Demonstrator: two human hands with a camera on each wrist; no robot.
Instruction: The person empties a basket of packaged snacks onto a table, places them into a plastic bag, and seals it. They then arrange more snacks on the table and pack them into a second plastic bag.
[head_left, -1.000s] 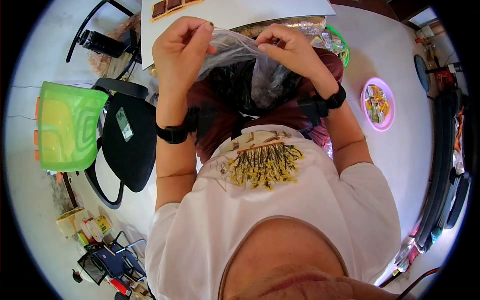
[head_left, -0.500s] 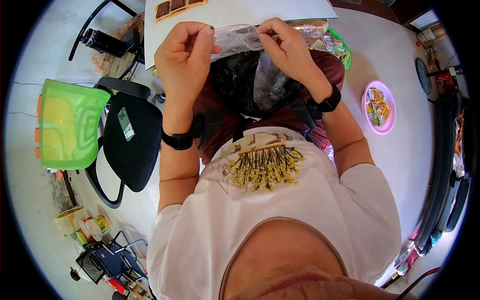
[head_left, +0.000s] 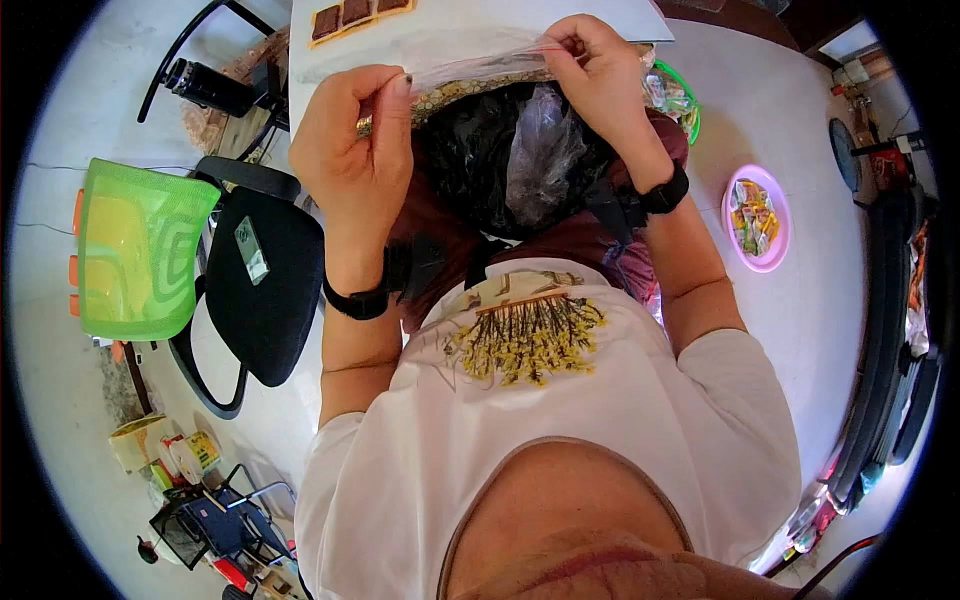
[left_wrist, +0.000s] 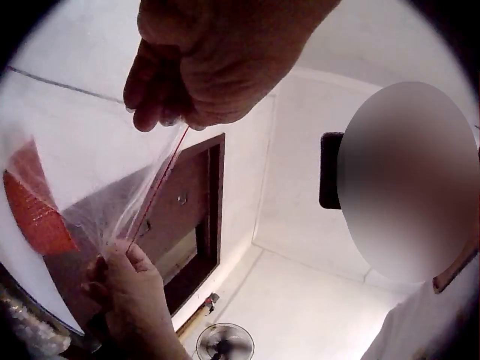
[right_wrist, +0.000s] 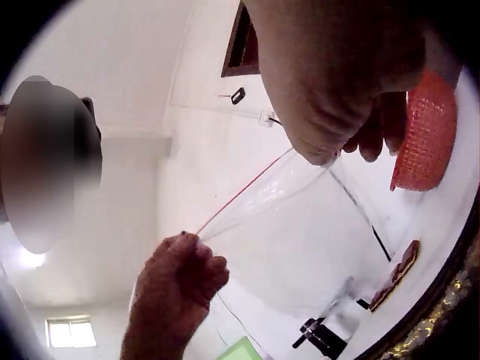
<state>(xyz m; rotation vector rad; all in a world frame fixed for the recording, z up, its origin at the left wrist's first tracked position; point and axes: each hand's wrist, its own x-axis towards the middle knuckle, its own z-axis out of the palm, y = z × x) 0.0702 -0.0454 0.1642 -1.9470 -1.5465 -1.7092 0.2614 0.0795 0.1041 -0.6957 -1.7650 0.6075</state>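
A clear zip bag with a thin red line along its edge is stretched between the two hands. At one end of that edge, the left hand pinches the plastic between thumb and fingers. The right hand pinches the other end, a little higher in the head view. Both wrist views show the bag's red-lined edge pulled straight from hand to hand. Under the hands, a black plastic bag lies on the lap, with crumpled clear plastic on it.
Brown square pieces stand in a row on the white table. A red basket is also on it. To the right are a green-rimmed basket and a pink basin with small packets. A chair holding a phone stands left.
The hands have drawn apart, the left one down and leftward, the right one up and rightward. The clear bag, bunched earlier, is now pulled out straight between them.
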